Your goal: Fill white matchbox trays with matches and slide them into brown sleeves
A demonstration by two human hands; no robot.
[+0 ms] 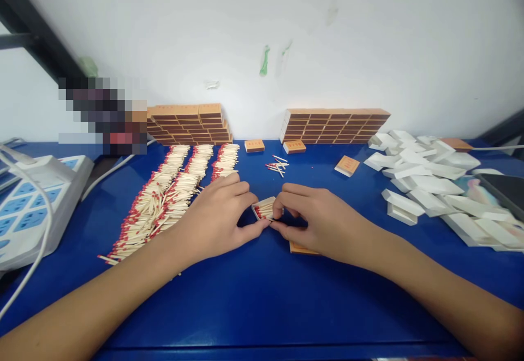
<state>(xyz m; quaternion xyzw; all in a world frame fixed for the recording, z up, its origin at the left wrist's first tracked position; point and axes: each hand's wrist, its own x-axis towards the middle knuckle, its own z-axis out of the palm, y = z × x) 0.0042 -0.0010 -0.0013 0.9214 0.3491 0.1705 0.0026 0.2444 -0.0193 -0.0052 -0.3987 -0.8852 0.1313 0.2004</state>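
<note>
A small white matchbox tray [257, 206] with red-headed matches [265, 209] in it is between my hands at the middle of the table. My left hand [221, 213] grips its left side, the thumb at the near edge. On the other side, my right hand [317, 219] is closed on the tray's right end, with fingertips at the matches. The two thumb tips nearly meet in front. Partly hidden under my right hand lies an orange matchbox sleeve [302, 248]. Long rows of loose matches [153, 202] lie by my left forearm.
Stacked matchboxes [186, 126] and a second stack [335, 126] stand against the wall. Single matchboxes [254, 146] and a few stray matches [278, 165] lie before them. White empty trays [429, 181] and a dark phone [505, 189] are at right, a power strip [39, 202] at left.
</note>
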